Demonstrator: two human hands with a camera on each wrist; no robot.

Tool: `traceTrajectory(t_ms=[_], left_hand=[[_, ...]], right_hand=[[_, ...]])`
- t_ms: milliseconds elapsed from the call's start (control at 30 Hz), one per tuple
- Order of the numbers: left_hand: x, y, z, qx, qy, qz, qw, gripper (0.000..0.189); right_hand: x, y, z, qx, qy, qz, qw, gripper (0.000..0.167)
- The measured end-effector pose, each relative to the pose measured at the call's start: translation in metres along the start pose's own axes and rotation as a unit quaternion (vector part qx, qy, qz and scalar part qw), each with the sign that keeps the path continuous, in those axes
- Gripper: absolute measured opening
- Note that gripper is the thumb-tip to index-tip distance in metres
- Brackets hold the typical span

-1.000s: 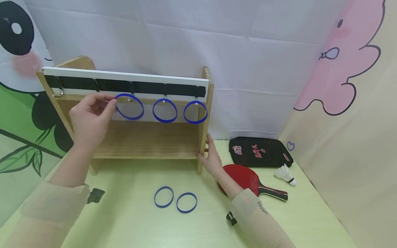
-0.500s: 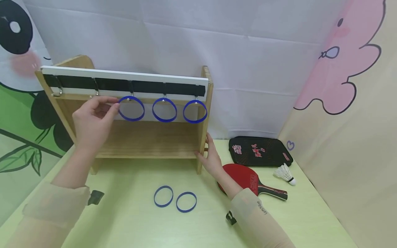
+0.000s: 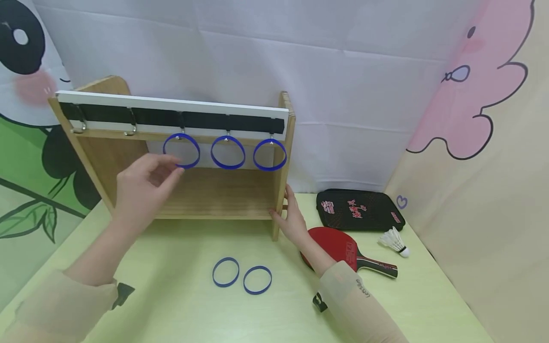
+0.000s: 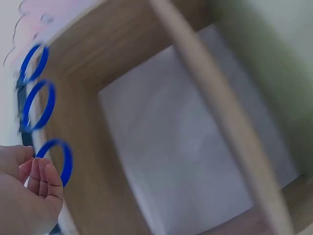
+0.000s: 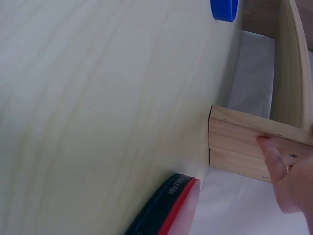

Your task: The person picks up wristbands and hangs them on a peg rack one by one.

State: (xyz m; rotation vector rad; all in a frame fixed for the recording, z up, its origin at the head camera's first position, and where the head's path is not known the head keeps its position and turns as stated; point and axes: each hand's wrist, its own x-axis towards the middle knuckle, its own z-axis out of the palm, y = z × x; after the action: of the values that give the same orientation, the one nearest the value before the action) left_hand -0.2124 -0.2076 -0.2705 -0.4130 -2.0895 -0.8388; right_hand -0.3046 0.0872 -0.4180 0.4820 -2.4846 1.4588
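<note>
Pale worktop (image 3: 171, 305) bears the wooden rack (image 3: 218, 195), whose middle hook (image 3: 183, 129) carries a blue ring (image 4: 67, 159), apparently seated: the left hand (image 3: 146, 186) has dropped to its lower rim, grip unclear. Right hand (image 3: 294, 220) clasps the rack's right edge.

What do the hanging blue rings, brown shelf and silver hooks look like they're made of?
Thin blue circular rings: probably plastic or silicone, judging by smooth, uniform colour.
Light-brown open wooden shelf: wood, satin-looking, with visible grain.
Silver curved hooks: likely polished metal, given their bright glints.
</note>
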Motion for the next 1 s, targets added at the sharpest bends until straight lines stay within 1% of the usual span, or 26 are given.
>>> traceTrajectory(t_ms=[100,167,333,400,500,567,667,767,833,1000], left_hand=[[-0.017,-0.002,0.012,0.017,-0.049,0.007,0.9986,0.016],[-0.029,-0.005,0.021,0.02,-0.08,0.006,0.9966,0.016],[-0.058,-0.018,0.042,0.01,-0.13,0.008,0.9915,0.017],[-0.068,-0.024,0.049,0.009,-0.155,0.004,0.9878,0.019],[-0.083,-0.034,0.059,0.012,-0.215,-0.014,0.9764,0.019],[-0.092,-0.042,0.065,0.009,-0.255,-0.029,0.9664,0.019],[-0.105,-0.054,0.076,0.002,-0.304,-0.039,0.9517,0.017],[-0.116,-0.065,0.086,-0.008,-0.34,-0.042,0.9396,0.015],[-0.122,-0.07,0.091,-0.016,-0.358,-0.038,0.9329,0.014],[-0.128,-0.072,0.097,-0.04,-0.4,-0.044,0.9146,0.011]], right_hand=[[0.0,0.0,-0.001,0.003,0.001,-0.002,1.0,0.083],[0.0,0.0,-0.001,0.005,0.002,-0.002,1.0,0.083],[0.001,-0.002,-0.002,0.007,0.005,-0.01,0.9999,0.083],[0.001,-0.001,-0.002,0.008,0.005,-0.012,0.9999,0.083],[0.001,0.0,-0.001,0.008,0.005,-0.009,0.9999,0.083],[0.001,0.0,-0.001,0.009,0.005,-0.008,0.9999,0.083],[0.001,0.001,-0.001,0.013,0.004,-0.003,0.9999,0.083],[0.0,0.0,-0.001,0.015,0.004,0.0,0.9999,0.083],[0.0,0.0,-0.001,0.014,0.005,0.0,0.9999,0.083],[0.0,0.0,0.0,0.01,0.006,-0.006,0.9999,0.083]])
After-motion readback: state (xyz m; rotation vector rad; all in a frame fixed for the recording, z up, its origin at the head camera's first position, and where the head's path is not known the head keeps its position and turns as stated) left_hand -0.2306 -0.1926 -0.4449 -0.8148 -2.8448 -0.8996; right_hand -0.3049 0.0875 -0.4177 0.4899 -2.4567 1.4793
